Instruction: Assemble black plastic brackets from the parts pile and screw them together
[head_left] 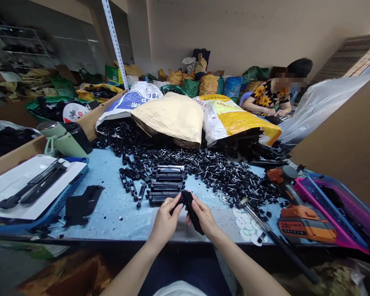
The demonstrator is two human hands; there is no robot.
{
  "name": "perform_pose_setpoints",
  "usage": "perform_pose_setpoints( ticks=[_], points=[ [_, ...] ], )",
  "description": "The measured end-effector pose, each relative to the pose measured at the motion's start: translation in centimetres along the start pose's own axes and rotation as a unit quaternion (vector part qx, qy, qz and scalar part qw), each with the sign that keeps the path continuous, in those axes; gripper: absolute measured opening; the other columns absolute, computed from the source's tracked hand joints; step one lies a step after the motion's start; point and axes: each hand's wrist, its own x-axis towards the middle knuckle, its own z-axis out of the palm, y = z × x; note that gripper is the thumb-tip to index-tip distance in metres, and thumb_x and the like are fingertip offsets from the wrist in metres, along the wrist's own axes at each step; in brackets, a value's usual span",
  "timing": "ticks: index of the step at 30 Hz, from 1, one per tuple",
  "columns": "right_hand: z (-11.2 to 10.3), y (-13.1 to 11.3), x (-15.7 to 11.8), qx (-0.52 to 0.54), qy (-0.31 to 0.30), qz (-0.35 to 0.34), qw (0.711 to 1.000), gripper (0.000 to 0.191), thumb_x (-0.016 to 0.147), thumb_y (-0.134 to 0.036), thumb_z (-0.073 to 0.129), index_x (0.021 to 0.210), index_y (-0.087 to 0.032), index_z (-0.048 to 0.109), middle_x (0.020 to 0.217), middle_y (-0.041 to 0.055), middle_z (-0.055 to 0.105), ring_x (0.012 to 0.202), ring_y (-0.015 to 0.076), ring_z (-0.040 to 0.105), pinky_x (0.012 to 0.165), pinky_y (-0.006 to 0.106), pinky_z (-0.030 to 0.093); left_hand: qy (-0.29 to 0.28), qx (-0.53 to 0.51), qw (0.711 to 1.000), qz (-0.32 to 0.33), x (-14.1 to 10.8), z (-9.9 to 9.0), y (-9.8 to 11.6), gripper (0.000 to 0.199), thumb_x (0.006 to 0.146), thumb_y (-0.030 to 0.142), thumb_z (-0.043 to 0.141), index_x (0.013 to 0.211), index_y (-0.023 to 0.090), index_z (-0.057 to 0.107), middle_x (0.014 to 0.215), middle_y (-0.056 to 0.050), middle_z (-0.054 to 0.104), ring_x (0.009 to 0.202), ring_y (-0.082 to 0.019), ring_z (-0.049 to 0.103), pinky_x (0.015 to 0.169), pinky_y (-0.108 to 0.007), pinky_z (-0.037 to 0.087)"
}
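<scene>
A long black plastic part (pixel 193 216) is held over the front edge of the blue table. My left hand (pixel 168 218) pinches its upper end, fingers closed, with a ring on one finger. Along its right side, my right hand (pixel 205 216) is wrapped round the same part. Just beyond my hands, several black bar-shaped parts (pixel 166 187) lie in a stacked row. To their left a single black link (pixel 141 195) rests on the tabletop. Behind them spreads a heap of small black pieces with metal pins (pixel 222 168).
An orange cordless drill (pixel 306 224) and a long dark rod (pixel 280 242) lie at the right, beside a pink basket (pixel 336 224). Sacks (pixel 172 115) line the back. A green flask (pixel 61 139) stands left. A person (pixel 265 96) sits behind, at the right.
</scene>
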Motion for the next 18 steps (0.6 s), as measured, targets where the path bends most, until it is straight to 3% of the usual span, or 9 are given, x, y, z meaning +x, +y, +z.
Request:
perform_pose_setpoints(
  ticks=[3, 9, 13, 15, 18],
  points=[
    [0.1, -0.1, 0.1, -0.011, 0.000, -0.014, 1.000, 0.050, 0.082, -0.046, 0.047, 0.128, -0.027, 0.040, 0.077, 0.0005, 0.051, 0.053, 0.0093, 0.055, 0.046, 0.023, 0.046, 0.014, 0.012, 1.000, 0.003, 0.2, 0.0, 0.0, 0.038, 0.085, 0.035, 0.041, 0.118, 0.021, 0.052, 0.103, -0.006, 0.058, 0.099, -0.018, 0.052, 0.087, -0.032, 0.041],
    [-1.0, -0.8, 0.2, -0.086, -0.032, -0.043, 0.995, 0.047, 0.084, -0.045, 0.043, 0.129, -0.030, 0.038, 0.081, 0.0012, 0.051, 0.053, 0.0085, 0.053, 0.048, 0.024, 0.046, 0.011, 0.019, 1.000, 0.006, 0.2, -0.3, 0.2, 0.038, 0.082, 0.035, 0.045, 0.118, 0.023, 0.052, 0.086, -0.003, 0.057, 0.081, -0.015, 0.055, 0.077, -0.029, 0.044],
    [-1.9, -1.7, 0.0, -0.245, -0.079, -0.119, 0.959, 0.043, 0.086, -0.039, 0.043, 0.128, -0.031, 0.040, 0.086, 0.0016, 0.050, 0.053, 0.0062, 0.049, 0.054, 0.024, 0.047, 0.027, 0.059, 0.997, 0.034, -0.4, 0.1, 0.7, 0.036, 0.083, 0.033, 0.044, 0.117, 0.023, 0.053, 0.080, -0.002, 0.050, 0.074, -0.013, 0.051, 0.071, -0.027, 0.043],
    [-1.6, -1.8, -0.2, -0.273, -0.081, -0.147, 0.947, 0.043, 0.087, -0.036, 0.042, 0.129, -0.030, 0.038, 0.085, 0.0015, 0.049, 0.054, 0.0063, 0.048, 0.055, 0.024, 0.048, 0.054, 0.040, 0.997, 0.040, -0.7, 0.8, 1.1, 0.035, 0.085, 0.032, 0.043, 0.118, 0.023, 0.051, 0.082, -0.002, 0.049, 0.074, -0.012, 0.051, 0.070, -0.026, 0.043],
    [-0.4, -1.0, -0.7, -0.231, -0.030, -0.187, 0.954, 0.044, 0.089, -0.034, 0.039, 0.132, -0.030, 0.033, 0.088, 0.0029, 0.049, 0.051, 0.0054, 0.047, 0.050, 0.023, 0.047, 0.143, -0.012, 0.989, 0.044, -0.9, 1.9, 1.6, 0.035, 0.086, 0.029, 0.042, 0.118, 0.022, 0.051, 0.089, -0.004, 0.050, 0.081, -0.013, 0.051, 0.074, -0.026, 0.043]
  ],
)
